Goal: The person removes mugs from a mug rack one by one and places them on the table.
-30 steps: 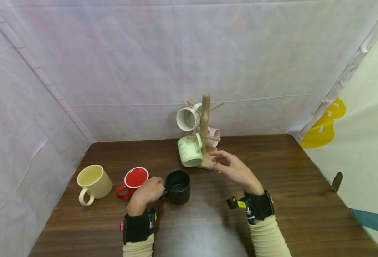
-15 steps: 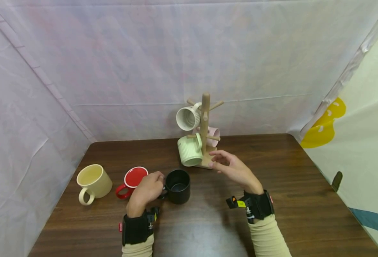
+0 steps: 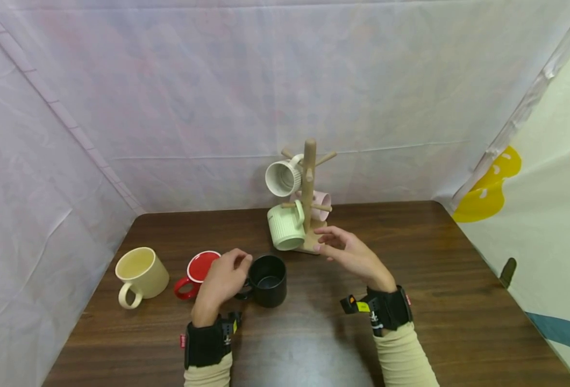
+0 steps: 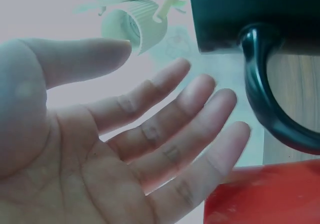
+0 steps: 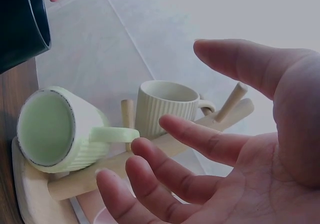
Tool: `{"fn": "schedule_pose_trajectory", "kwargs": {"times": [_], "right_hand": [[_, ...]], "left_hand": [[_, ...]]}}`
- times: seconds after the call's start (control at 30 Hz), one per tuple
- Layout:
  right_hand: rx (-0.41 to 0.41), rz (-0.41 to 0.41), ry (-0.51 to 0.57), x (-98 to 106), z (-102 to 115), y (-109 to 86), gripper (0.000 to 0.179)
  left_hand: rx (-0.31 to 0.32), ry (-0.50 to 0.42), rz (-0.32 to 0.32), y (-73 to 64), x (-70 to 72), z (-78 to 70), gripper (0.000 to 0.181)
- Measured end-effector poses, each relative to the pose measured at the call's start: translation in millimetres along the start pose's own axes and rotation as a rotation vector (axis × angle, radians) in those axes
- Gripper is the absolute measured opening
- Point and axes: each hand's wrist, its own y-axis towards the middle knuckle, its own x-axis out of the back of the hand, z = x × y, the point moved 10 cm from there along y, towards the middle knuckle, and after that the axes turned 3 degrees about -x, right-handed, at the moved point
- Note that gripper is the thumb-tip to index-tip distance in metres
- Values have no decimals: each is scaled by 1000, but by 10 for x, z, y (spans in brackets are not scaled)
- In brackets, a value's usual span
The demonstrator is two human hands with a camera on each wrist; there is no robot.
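Observation:
My left hand (image 3: 224,277) hovers between the red mug (image 3: 202,267) and the black mug (image 3: 268,287). In the left wrist view its fingers are loosely extended, and the black mug's handle (image 4: 257,94) stands beyond the fingertips. The black mug stands upright on the table. My right hand (image 3: 355,258) is held in the air just in front of the wooden mug rack (image 3: 309,188), fingers relaxed and nothing in them. On the rack hang a white ribbed mug (image 3: 283,178), a light green mug (image 3: 286,228) and a pink mug (image 3: 321,205), the last partly behind the post.
A pale yellow mug (image 3: 143,274) stands at the left of the brown wooden table (image 3: 459,322), its handle toward the front. White cloth (image 3: 207,97) hangs close behind the table and along the left. A patterned cloth (image 3: 546,215) hangs at the right.
My left hand has lifted from beside the black mug's handle and moved slightly up and away, its fingers loosening. The black mug and my right hand have stayed in place.

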Motion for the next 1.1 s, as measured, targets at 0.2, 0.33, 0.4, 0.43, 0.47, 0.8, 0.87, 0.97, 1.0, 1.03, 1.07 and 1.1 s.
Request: {"fn": "schedule_pose_trajectory", "kwargs": {"times": [0.2,0.33,0.4,0.43,0.47,0.8,0.87,0.97,1.0,1.03,1.07,1.1], "right_hand": [[19,2,-10,-5,17,-1,41],[30,14,-14,-20,22,0,40],[30,20,-11,-27,20,1,40],[29,22,-10,-28,19,2,40],[24,20,-7,-28,13,2,40],[29,43,16,-39,42,-21,40],[34,42,11,-36,51,-24,41],[29,39,10,-36,57,-26,41],[25,38,11,-38,57,-27,41],[23,37,12,-39,57,-26,42],[21,37,13,-42,58,-26,42],[21,37,13,-45,57,-25,42]], "left_hand": [[0,-23,-45,30,19,2,29],[-3,-34,-75,40,42,-21,29],[2,-41,-81,44,48,-21,30],[10,-45,-82,46,47,-13,30],[14,-46,-80,49,45,-8,31],[7,-53,-57,132,34,-32,36],[7,-48,-48,158,41,-58,37],[-1,-43,-29,203,42,-126,38],[-7,-38,-21,214,40,-158,38],[-11,-36,-15,230,36,-186,38],[-16,-36,-10,245,33,-217,37],[-19,-35,-6,261,30,-242,36]]}}
